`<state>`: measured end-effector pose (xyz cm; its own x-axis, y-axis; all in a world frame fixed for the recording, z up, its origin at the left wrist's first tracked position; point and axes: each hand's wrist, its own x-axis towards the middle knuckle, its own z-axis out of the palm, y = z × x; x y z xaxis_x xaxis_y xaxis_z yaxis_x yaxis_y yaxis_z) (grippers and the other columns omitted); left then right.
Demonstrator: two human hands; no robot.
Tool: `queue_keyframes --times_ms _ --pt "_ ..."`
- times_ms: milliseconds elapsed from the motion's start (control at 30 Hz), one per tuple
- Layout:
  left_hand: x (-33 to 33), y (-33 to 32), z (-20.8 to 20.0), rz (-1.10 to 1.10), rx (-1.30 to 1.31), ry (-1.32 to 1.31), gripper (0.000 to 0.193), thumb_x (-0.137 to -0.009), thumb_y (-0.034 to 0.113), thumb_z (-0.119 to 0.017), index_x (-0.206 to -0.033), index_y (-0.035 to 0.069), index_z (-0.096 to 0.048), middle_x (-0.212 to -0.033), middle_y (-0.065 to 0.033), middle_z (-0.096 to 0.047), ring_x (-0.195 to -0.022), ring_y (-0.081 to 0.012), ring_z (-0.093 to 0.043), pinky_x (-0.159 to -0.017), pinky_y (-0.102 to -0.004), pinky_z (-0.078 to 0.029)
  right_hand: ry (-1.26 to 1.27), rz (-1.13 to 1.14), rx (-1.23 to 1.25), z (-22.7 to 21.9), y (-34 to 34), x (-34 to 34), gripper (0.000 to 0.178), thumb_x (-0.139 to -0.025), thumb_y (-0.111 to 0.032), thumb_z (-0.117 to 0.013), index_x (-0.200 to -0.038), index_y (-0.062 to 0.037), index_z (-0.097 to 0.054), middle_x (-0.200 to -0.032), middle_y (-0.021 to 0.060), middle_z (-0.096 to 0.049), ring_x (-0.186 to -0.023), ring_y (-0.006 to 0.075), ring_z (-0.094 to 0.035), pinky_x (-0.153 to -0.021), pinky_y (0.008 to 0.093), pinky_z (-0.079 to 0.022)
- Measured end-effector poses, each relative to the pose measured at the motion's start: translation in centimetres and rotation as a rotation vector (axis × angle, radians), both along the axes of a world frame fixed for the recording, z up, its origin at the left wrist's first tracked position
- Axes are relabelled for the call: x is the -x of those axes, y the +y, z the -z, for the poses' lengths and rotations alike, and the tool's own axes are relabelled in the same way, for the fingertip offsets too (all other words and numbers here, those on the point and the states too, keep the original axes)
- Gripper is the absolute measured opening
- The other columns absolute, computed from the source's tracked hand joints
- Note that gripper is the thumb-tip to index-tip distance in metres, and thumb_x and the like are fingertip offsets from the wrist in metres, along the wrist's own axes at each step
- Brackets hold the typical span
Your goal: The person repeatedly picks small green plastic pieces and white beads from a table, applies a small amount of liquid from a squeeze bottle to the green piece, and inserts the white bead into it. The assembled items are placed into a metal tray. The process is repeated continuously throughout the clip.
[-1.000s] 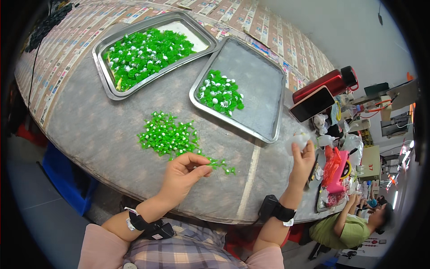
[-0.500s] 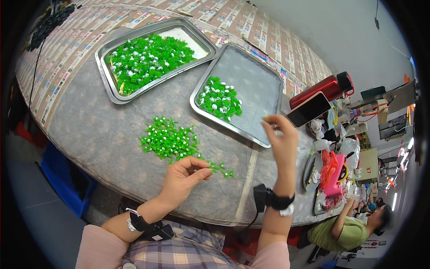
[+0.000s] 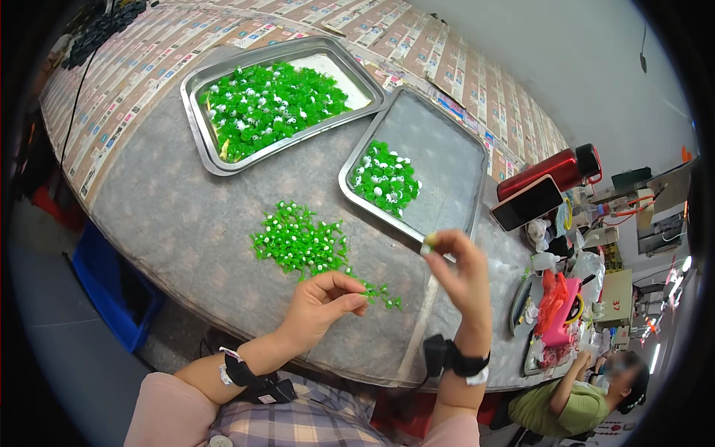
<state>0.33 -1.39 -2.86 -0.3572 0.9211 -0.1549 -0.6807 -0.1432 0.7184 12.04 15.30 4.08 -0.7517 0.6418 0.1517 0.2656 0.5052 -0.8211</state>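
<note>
left hand (image 3: 319, 309) curled at small green white-dotted sprigs (image 3: 302, 240), unclear whether gripping any, right hand (image 3: 463, 277) apart, clamped on a tiny white piece (image 3: 425, 250), near a rectangular silver metal tray (image 3: 447, 164)

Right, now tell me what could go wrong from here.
The small pale piece seems held only at the fingertips of the right hand, so it might slip and drop. The left hand is close to the loose green pile on the table, so a careless move could scatter pieces. The phone appears propped against the red bottle; a bump might topple it.
</note>
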Motion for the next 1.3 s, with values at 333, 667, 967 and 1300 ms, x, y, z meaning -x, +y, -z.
queue_keyframes --times_ms 333,667,967,1300 --pt "0.0 0.2 -0.4 0.078 -0.069 0.024 0.010 -0.077 0.001 -0.054 -0.087 0.000 -0.054 -0.089 -0.0076 -0.056 -0.077 -0.0131 -0.056 -0.068 -0.0235 -0.048 0.143 -0.127 0.819 2.8 -5.1 -1.4 0.018 -0.072 -0.003 -0.061 -0.088 0.0004 -0.053 -0.080 0.0029 -0.057 -0.071 0.0085 -0.053 -0.063 0.0205 -0.043" --pt "-0.3 0.4 -0.3 0.032 0.017 -0.032 0.009 -0.076 0.002 -0.054 -0.085 0.001 -0.054 -0.083 -0.0085 -0.057 -0.074 -0.0150 -0.057 -0.066 -0.0264 -0.048 0.235 -0.056 0.931 3.3 -5.5 -1.3 0.020 -0.072 -0.001 -0.061 -0.091 0.0005 -0.055 -0.081 0.0037 -0.059 -0.071 0.0079 -0.055 -0.062 0.0184 -0.043" --pt "-0.3 0.5 -0.3 0.030 0.052 -0.004 0.009 -0.078 0.003 -0.055 -0.085 0.000 -0.055 -0.081 -0.0074 -0.058 -0.073 -0.0127 -0.057 -0.067 -0.0243 -0.048 0.281 0.047 0.791 2.9 -5.8 -1.3 0.019 -0.068 0.006 -0.059 -0.086 0.0020 -0.054 -0.084 0.0093 -0.059 -0.078 0.0151 -0.057 -0.071 0.0250 -0.046" --pt "-0.8 0.2 -0.7 -0.048 0.104 0.310 0.008 -0.076 0.003 -0.057 -0.083 0.000 -0.057 -0.082 -0.0063 -0.058 -0.072 -0.0111 -0.056 -0.065 -0.0210 -0.045 0.145 -0.003 0.696 3.3 -5.8 -1.4 0.018 -0.072 0.000 -0.060 -0.089 0.0023 -0.055 -0.088 0.0069 -0.059 -0.080 0.0106 -0.056 -0.069 0.0214 -0.044"
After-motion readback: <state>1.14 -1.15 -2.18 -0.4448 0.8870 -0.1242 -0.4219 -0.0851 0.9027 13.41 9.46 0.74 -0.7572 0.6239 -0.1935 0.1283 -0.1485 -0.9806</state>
